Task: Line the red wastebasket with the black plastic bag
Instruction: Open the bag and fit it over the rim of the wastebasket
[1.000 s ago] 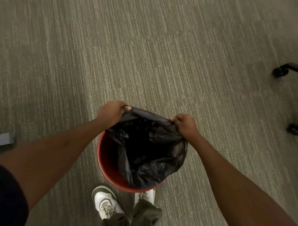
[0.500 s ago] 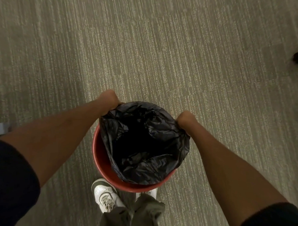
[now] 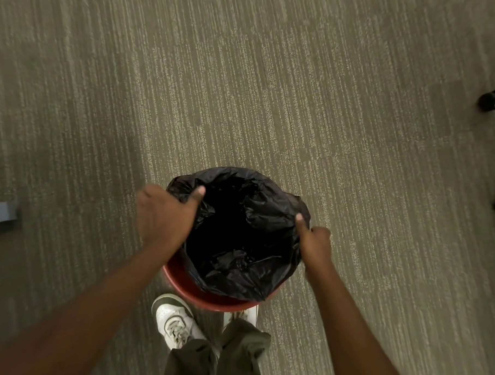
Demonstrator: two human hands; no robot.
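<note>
The red wastebasket [image 3: 207, 296] stands on the carpet just in front of my feet; only its near rim shows. The black plastic bag [image 3: 246, 244] sits in it with its mouth open, its edge draped over the far, left and right rim. My left hand [image 3: 165, 215] grips the bag's left edge, thumb inside the mouth. My right hand [image 3: 315, 238] pinches the bag's right edge, thumb on top. The basket's inside is hidden by the bag.
Grey-green carpet [image 3: 245, 88] spreads all around. Black chair casters [image 3: 494, 99] sit at the far right edge. A grey metal piece [image 3: 0, 212] lies at the left edge. My white shoes [image 3: 175, 323] stand right behind the basket.
The bag's mouth has been spread wider and pulled down over the basket's far rim. Both hands have slid from the far edge to the left and right sides.
</note>
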